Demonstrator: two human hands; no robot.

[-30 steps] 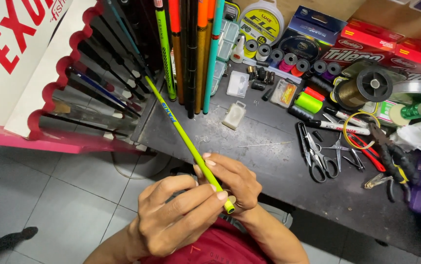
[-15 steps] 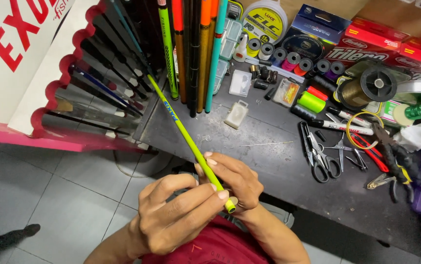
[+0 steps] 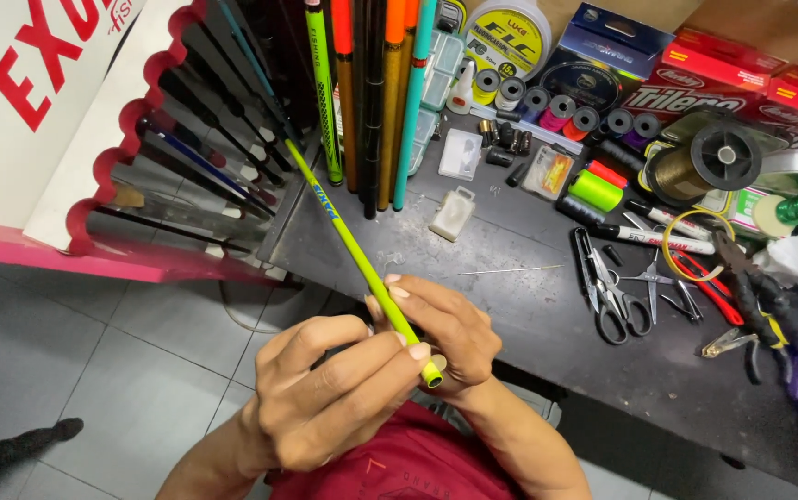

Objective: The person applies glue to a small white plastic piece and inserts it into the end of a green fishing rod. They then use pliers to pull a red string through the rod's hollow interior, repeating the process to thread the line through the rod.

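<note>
Both hands hold a thin lime-green fishing rod section [image 3: 348, 243] that slants from the rod rack at upper left down to its open end near my chest. My left hand [image 3: 325, 398] wraps around the lower end, thumb and forefinger pinching close to the tip. My right hand [image 3: 445, 329] lies under and behind the rod, fingers curled around it just above the left hand. The hands sit at the front edge of a dark workbench [image 3: 510, 306].
A pink and white rack [image 3: 140, 185] of dark rods stands at left. Upright coloured rods [image 3: 371, 102] lean at the back. Line spools [image 3: 704, 162], boxes, scissors [image 3: 607, 287], pliers [image 3: 760, 301] and markers crowd the bench's right side. Grey tiled floor lies below.
The hands and rod keep nearly the same pose; the rod has slid slightly and the view has shifted a little.
</note>
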